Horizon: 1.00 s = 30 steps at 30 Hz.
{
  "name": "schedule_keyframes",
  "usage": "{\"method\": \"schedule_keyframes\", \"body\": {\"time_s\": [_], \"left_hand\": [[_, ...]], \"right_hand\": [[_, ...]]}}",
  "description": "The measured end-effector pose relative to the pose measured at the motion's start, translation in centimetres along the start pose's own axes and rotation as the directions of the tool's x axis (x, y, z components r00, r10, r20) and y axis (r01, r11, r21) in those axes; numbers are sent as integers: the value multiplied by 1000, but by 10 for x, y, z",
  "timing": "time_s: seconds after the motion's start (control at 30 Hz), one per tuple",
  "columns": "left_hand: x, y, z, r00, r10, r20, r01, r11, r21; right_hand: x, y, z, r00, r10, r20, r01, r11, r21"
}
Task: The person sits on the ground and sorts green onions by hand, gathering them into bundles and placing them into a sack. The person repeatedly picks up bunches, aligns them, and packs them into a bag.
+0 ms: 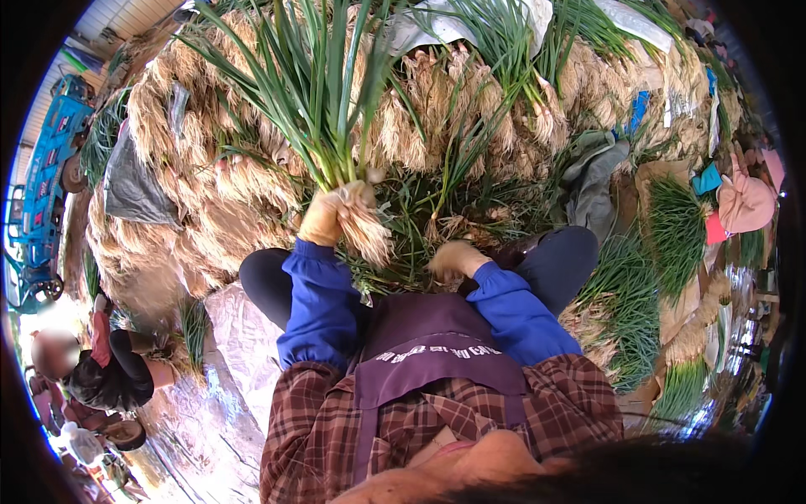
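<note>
My left hand (324, 217), in a yellowish glove, is shut around the lower stems of a bunch of allium plants (315, 113), either spring onions or green garlic. Their long green leaves fan upward, and the pale shaggy roots (367, 233) hang out past my fingers. To the right, my right hand (458, 259) is blurred by motion, so its fingers and anything in them are unclear. It is low between my knees, over a heap of loose leaves and trimmings (403, 205). A few single stalks (448, 176) lie just beyond it.
Ahead rises a large pile of root-out bundles (403, 126), partly under plastic sheets (441, 28). A dark sheet (592, 176) and leafy bundles (630, 315) lie at right. A person (113, 372) sits at left near a blue truck (47, 170); another, in a pink hat (748, 200), is at far right.
</note>
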<state>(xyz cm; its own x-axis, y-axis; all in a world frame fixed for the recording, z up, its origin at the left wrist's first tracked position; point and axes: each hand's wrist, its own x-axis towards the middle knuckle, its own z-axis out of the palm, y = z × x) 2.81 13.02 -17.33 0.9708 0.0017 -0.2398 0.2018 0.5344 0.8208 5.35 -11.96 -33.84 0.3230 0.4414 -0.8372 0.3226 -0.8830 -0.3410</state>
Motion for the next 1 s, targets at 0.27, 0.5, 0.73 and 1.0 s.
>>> {"method": "schedule_keyframes", "body": {"time_s": [0.27, 0.5, 0.73, 1.0], "left_hand": [[15, -61, -15, 991, -88, -100, 99, 989, 109], [-5, -69, 16, 998, -59, 1, 56, 955, 291], [-12, -71, 62, 964, -217, 152, 234, 967, -104], [-35, -38, 63, 978, -193, 77, 189, 980, 56]], "right_hand": [[34, 17, -48, 629, 357, -691, 150, 816, 558], [-56, -13, -67, 715, -216, -665, 694, 332, 639], [-96, -28, -74, 795, -200, -573, 606, 206, 769], [-57, -13, -80, 751, 133, -647, 643, -369, 671]]}}
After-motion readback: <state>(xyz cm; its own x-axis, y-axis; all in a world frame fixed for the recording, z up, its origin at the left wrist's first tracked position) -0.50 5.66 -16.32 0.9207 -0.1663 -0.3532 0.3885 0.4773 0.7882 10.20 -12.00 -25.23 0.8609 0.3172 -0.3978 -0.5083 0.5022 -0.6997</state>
